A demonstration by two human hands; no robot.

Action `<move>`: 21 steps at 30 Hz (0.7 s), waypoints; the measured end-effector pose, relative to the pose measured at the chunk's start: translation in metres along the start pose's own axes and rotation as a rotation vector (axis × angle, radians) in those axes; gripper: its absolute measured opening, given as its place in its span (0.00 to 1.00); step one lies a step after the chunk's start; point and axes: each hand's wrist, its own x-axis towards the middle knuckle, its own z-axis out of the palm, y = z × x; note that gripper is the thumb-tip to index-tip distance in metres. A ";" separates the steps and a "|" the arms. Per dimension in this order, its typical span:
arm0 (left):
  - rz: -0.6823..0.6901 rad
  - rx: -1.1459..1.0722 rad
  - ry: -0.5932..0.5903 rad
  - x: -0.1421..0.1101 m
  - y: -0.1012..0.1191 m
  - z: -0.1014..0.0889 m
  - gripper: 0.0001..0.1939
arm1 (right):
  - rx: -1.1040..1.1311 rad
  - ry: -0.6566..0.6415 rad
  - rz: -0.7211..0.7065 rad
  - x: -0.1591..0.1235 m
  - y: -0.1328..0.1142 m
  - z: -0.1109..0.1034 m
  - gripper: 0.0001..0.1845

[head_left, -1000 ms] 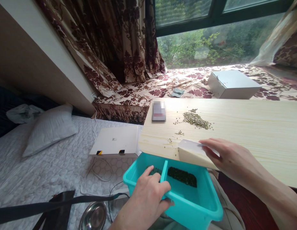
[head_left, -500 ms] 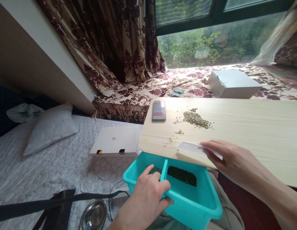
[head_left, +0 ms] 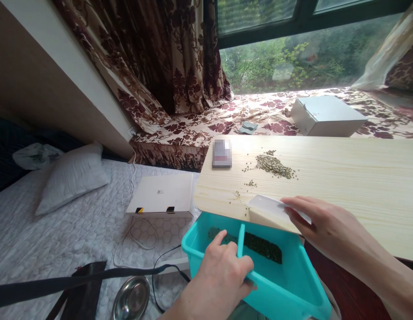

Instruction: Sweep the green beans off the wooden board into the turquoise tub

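Observation:
My left hand (head_left: pixel 221 273) is closed on the near rim of a two-compartment turquoise bin (head_left: pixel 289 286), its index finger reaching over the left compartment. Held at the table's front edge by my right hand (head_left: pixel 322 220) is a thin white plastic scraper (head_left: pixel 265 203), lying at a slant on the wood. Beyond it a patch of small greenish beans (head_left: pixel 274 167) is spread on the tabletop, with stray ones nearer the edge. In the bin's right compartment lies a dark green heap of beans (head_left: pixel 262 247); a few sit in the left one.
The pale wooden table (head_left: pixel 359 173) overhangs the bin's far side. A small blurred box (head_left: pixel 222 154) lies at its left corner. On the bed are a flat white box (head_left: pixel 161 193), a metal bowl (head_left: pixel 131 298) and a black strap (head_left: pixel 76 281). Another box (head_left: pixel 329 115) stands by the window.
My left hand and the turquoise bin have shifted a little to the right in the last half second. My right hand stays at the table edge with the scraper.

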 end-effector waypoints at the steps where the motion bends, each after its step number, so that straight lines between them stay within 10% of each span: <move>1: 0.021 0.004 -0.011 0.004 0.004 0.000 0.14 | -0.012 0.006 0.006 0.000 -0.001 0.001 0.16; 21: 0.138 -0.028 -0.057 0.024 0.025 0.001 0.15 | 0.107 -0.088 -0.021 0.024 -0.034 0.008 0.15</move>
